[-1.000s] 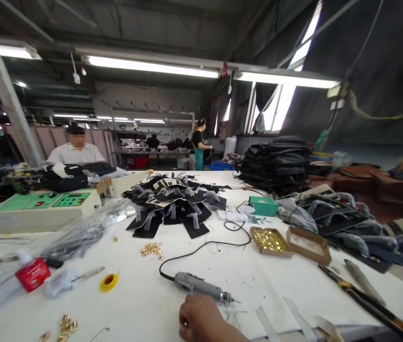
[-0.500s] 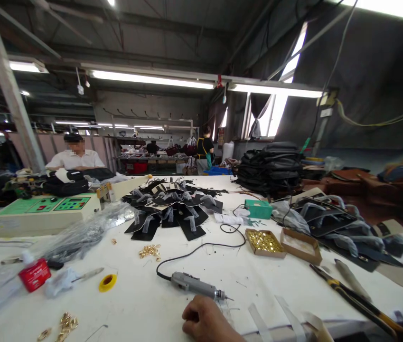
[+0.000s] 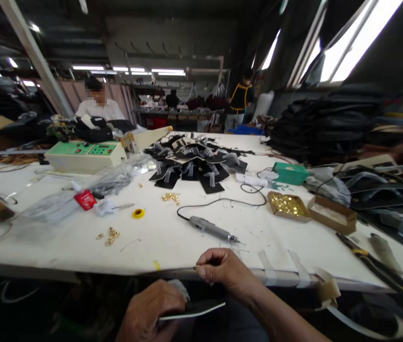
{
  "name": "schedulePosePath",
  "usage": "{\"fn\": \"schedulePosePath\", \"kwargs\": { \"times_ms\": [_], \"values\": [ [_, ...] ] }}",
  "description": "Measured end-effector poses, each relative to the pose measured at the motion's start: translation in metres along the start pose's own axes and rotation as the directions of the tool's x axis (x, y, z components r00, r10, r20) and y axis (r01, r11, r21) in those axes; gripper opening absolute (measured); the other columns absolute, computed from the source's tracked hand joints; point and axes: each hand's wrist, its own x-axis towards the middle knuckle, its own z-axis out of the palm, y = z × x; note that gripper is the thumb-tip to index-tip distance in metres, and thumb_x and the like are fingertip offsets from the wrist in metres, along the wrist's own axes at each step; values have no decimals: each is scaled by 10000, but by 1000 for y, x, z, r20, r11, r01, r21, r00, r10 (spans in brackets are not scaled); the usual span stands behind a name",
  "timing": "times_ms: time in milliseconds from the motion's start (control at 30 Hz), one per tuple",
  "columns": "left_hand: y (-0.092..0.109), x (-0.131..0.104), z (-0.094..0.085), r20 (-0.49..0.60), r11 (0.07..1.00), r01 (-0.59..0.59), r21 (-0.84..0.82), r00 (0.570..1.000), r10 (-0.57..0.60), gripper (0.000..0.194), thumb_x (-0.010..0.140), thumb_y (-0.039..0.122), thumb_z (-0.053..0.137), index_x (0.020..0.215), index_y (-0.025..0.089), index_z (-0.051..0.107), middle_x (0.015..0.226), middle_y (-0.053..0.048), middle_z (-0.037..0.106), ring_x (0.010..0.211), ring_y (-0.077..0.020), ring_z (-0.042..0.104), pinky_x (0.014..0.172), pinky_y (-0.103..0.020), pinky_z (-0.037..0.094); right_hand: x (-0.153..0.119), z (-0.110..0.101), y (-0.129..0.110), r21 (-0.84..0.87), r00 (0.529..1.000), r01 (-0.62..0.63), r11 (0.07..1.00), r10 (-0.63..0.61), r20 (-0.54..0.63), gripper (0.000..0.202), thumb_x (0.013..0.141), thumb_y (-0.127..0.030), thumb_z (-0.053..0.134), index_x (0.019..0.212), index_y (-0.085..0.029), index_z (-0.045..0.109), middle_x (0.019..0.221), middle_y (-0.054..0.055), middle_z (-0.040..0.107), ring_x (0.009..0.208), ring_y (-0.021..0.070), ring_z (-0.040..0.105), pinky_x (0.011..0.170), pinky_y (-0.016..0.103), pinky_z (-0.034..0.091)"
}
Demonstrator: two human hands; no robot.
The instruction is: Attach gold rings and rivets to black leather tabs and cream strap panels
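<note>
Low in front of the table edge, my left hand (image 3: 153, 306) is closed on a black flat panel (image 3: 201, 308) with a pale edge. A bit of clear plastic wrap (image 3: 179, 286) shows by its fingers. My right hand (image 3: 228, 275) is at the table's front edge, thumb and forefinger pinching a small dark and gold-coloured piece (image 3: 196, 268), too small to name exactly. On the table beyond it lies a grey electric screwdriver (image 3: 211, 229) with a black cord. Gold-coloured metal fittings (image 3: 112, 235) lie left of it, with another small heap (image 3: 171, 197) farther back.
Black panels with plastic-wrapped straps (image 3: 196, 166) are piled mid-table. To the right are a box of gold-coloured pieces (image 3: 288, 205), a second cardboard box (image 3: 332, 213), a green box (image 3: 290, 173) and long-handled pliers (image 3: 372, 263). A red bottle (image 3: 85, 199) and yellow tape (image 3: 138, 213) lie left.
The view has tilted down. My left hand has come into view with the black panel. My right hand, earlier on the table by the screwdriver, now pinches the small piece at the edge.
</note>
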Motion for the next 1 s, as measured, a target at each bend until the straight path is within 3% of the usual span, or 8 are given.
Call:
{"fn": "schedulePosePath", "kwargs": {
  "times_ms": [67, 300, 567, 800, 1000],
  "values": [
    [8, 5, -6, -23, 991, -109, 71, 994, 111, 184, 922, 71, 698, 1018, 228, 689, 918, -34, 788, 869, -172, 751, 789, -286, 626, -7, 3, -2, 37, 998, -31, 999, 29, 50, 364, 648, -423, 966, 814, -156, 782, 644, -18, 664, 570, 96, 533, 587, 244, 419],
    [28, 9, -19, 53, 955, -232, 186, 973, 226, 219, 925, 0, 590, 1044, 141, 708, 983, -105, 805, 982, -213, 746, 861, -361, 643, -29, 5, -5, -15, 988, -95, 995, 96, 117, 333, 649, -369, 989, 843, -162, 815, 724, -6, 708, 658, 100, 575, 638, 234, 449],
    [30, 10, -21, 133, 909, -291, 298, 956, 263, 134, 964, 67, 628, 996, 84, 757, 995, -126, 811, 1001, -231, 741, 883, -378, 654, -40, 15, -11, -114, 976, 24, 993, 2, 220, 192, 750, -338, 938, 832, -199, 834, 831, -9, 742, 779, 123, 649, 740, 231, 504],
    [28, 6, -20, 185, 869, -336, 364, 940, 286, 133, 989, 103, 636, 974, 102, 768, 991, -94, 824, 1004, -234, 762, 856, -373, 673, -38, 6, -13, -222, 935, 100, 970, -15, 355, 83, 897, -248, 813, 966, -212, 839, 930, -6, 752, 859, 126, 667, 813, 241, 504],
    [28, 8, -19, 186, 864, -332, 379, 942, 281, 127, 983, 106, 647, 953, 117, 771, 916, -74, 814, 955, -231, 768, 799, -355, 679, -35, 7, -10, -223, 941, 127, 967, -46, 336, 65, 907, -245, 805, 949, -210, 840, 922, -4, 738, 856, 127, 676, 804, 244, 513]
  ]
}}
